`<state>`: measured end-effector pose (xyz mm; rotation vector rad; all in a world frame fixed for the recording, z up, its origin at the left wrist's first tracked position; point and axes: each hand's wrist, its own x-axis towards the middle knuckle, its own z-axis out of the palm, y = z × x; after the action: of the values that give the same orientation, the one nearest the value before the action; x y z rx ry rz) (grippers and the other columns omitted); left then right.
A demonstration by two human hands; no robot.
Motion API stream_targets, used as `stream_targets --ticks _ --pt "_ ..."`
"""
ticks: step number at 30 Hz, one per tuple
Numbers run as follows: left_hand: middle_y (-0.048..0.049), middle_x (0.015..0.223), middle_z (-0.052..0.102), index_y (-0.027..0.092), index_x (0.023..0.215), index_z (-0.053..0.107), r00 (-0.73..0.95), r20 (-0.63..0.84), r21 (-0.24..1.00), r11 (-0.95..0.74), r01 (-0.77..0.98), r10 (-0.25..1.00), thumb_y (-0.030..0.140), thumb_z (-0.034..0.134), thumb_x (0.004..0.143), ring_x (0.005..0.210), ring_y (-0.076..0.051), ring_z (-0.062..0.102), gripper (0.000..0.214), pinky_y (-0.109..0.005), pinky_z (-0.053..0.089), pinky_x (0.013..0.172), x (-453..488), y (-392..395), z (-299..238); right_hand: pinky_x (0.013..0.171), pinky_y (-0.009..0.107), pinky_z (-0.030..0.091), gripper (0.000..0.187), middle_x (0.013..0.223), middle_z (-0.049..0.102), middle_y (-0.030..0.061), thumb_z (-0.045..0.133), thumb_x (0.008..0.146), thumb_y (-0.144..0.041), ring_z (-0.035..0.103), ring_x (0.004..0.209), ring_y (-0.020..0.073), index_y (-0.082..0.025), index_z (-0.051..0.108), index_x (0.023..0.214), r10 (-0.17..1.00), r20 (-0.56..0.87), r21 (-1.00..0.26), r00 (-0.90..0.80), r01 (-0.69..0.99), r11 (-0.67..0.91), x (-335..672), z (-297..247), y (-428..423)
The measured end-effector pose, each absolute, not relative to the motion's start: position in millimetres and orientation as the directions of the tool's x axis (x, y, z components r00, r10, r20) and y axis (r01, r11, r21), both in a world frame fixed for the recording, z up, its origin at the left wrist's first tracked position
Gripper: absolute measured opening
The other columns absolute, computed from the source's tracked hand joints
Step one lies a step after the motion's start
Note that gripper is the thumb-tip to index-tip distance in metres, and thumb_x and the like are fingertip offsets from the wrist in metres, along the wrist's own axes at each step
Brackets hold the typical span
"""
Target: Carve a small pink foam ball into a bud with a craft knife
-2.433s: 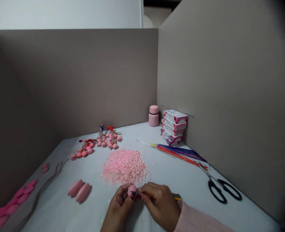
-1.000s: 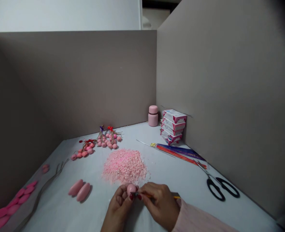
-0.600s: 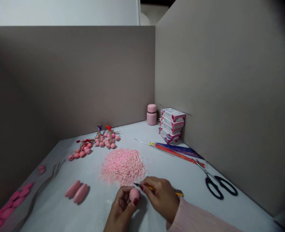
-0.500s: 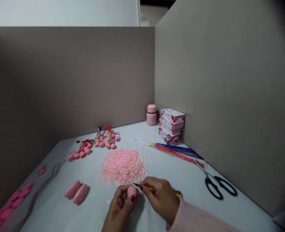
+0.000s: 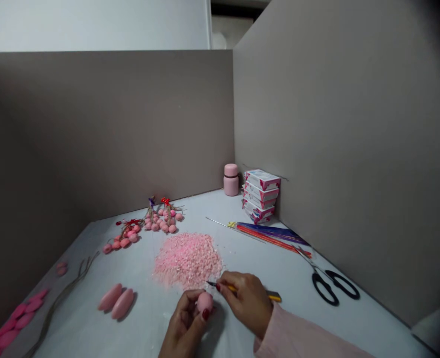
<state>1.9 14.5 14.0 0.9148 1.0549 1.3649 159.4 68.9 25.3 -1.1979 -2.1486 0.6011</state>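
Observation:
Between thumb and fingers, my left hand (image 5: 188,320) holds a small round pink ball (image 5: 205,302). My right hand (image 5: 244,301) is closed around a yellow craft knife (image 5: 274,296), its dark pointed blade directed left, just above the ball and apart from it. Behind both hands lies a heap of pink shavings (image 5: 188,259). Two smooth, elongated pink pieces (image 5: 116,301) rest side by side to the left of my left hand.
Scissors (image 5: 324,283) with black handles lie right, near red and purple cords (image 5: 272,233). Stacked boxes (image 5: 261,196) and a pink flask (image 5: 231,180) stand at the back corner. Bundles of pink beads (image 5: 162,219), brown cords (image 5: 61,298) and bright pink ovals (image 5: 18,318) lie left.
The knife tip has lifted slightly away from the ball, where it was touching or nearly touching. My left hand has turned the ball a little and lowered it. The whole view has shifted slightly.

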Motion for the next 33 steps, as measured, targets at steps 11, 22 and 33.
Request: stream_targets --ticks 11,22,33 --pt "-0.0018 0.081 0.078 0.019 0.081 0.074 -0.086 -0.34 0.694 0.188 -0.694 0.937 0.02 0.082 0.057 0.076 -0.014 0.07 0.025 -0.02 0.056 0.073 -2 14 26 0.062 0.02 0.037 0.019 0.072 0.066 -0.0003 0.046 0.087 -0.022 0.06 0.066 0.013 -0.021 0.062 0.077 0.837 0.355 -0.683 -0.417 0.496 0.536 157 26 64" --pt "-0.0041 0.077 0.075 0.016 0.08 0.073 -0.064 -0.325 0.729 0.207 -0.652 0.943 0.022 0.083 0.055 0.076 -0.013 0.069 0.027 -0.017 0.053 0.073 4 17 25 0.062 0.02 0.038 0.016 0.072 0.065 -0.0006 0.048 0.086 -0.021 0.06 0.067 0.0128 -0.022 0.063 0.079 0.779 0.379 -0.69 -0.499 0.409 0.597 155 26 54" --pt "-0.0037 0.073 0.072 0.014 0.077 0.072 -0.049 -0.22 0.806 0.153 -0.572 0.974 0.026 0.079 0.061 0.068 -0.012 0.064 0.021 -0.02 0.053 0.07 4 18 23 0.059 0.021 0.035 0.018 0.07 0.066 -0.0009 0.048 0.085 -0.02 0.06 0.064 0.0132 -0.022 0.063 0.074 0.859 0.3 -0.668 -0.416 0.552 0.5 156 28 65"
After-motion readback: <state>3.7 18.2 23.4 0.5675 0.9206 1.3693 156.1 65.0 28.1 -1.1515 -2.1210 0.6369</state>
